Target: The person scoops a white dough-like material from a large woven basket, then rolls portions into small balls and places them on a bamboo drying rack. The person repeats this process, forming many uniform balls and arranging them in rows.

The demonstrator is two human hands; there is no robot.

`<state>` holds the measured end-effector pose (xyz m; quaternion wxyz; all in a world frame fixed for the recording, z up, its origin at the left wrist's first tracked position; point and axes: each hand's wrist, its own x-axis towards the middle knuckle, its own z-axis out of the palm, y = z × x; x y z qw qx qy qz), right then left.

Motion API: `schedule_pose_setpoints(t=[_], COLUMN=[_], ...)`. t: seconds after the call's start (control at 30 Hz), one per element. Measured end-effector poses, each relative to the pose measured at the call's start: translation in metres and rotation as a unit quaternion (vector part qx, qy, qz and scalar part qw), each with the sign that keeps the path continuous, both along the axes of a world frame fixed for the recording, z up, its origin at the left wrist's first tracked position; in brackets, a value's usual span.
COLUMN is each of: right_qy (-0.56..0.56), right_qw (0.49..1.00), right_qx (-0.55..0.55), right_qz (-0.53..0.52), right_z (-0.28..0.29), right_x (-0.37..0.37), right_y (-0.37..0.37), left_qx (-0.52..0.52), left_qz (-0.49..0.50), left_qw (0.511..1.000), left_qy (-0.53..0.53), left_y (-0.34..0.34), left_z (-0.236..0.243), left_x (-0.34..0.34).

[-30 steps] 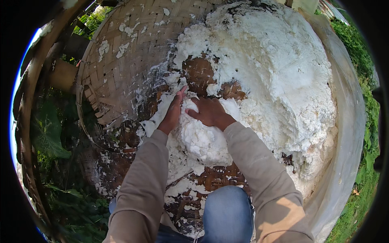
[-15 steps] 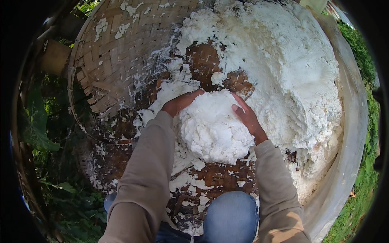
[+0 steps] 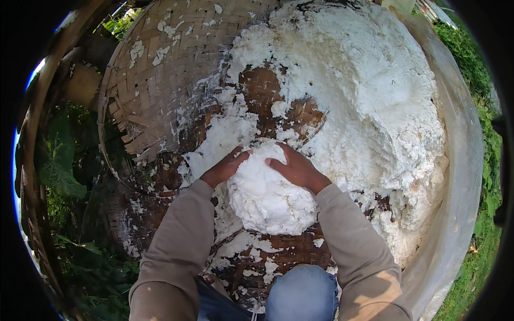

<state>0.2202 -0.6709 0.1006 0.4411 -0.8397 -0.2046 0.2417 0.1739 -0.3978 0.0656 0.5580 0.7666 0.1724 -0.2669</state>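
Observation:
A large rounded lump of moist, crumbly white mash (image 3: 274, 198) sits in front of me, in the middle of the view. My left hand (image 3: 227, 167) is curved against its far left side. Across its upper right lies my right hand (image 3: 297, 170), the thumb pressing on top and the fingers wrapped over the far edge. Both palms grip the lump between them; some fingertips are hidden behind it. A big heap of the same white mash (image 3: 369, 91) fills the far and right side of the woven bamboo surface (image 3: 292, 243).
A worn woven basket wall (image 3: 166, 69) with a broken edge rises at the far left. Translucent plastic sheeting (image 3: 455, 160) lines the right rim. My denim-covered knee (image 3: 301, 294) is at the near edge. Green plants (image 3: 64, 160) grow at the left, grass at the right.
The lump has come nearer to me and slightly left. My right hand has shifted from its right side onto its top; my left hand has moved nearer with it.

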Motion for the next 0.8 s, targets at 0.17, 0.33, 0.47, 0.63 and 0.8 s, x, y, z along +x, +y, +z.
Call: schedule_pose_setpoints(t=[0.17,0.33,0.47,0.63,0.8], right_qy=[-0.052,0.083,0.073,0.108,0.113], right_qw=[0.979,0.96,0.958,0.97,0.987], right_qx=[0.144,0.205,0.213,0.168,0.101], right_qz=[-0.137,-0.171,-0.175,-0.139,-0.06], right_z=[-0.05,-0.088,-0.086,-0.08,-0.075], right_x=[0.006,-0.009,-0.025,-0.029,-0.039], right_y=[-0.077,-0.103,-0.083,-0.071,-0.059], left_qx=[-0.068,-0.124,-0.154,-0.225,-0.328], left_qz=[0.002,0.131,-0.013,0.054,-0.07], left_qw=[0.996,0.977,0.988,0.971,0.941], left_qy=[-0.058,0.111,-0.01,0.054,-0.036], left_y=[0.033,0.026,0.013,0.008,0.0], left_z=[-0.019,-0.038,-0.029,-0.022,-0.034], left_x=[0.024,0.042,0.035,0.016,-0.017])
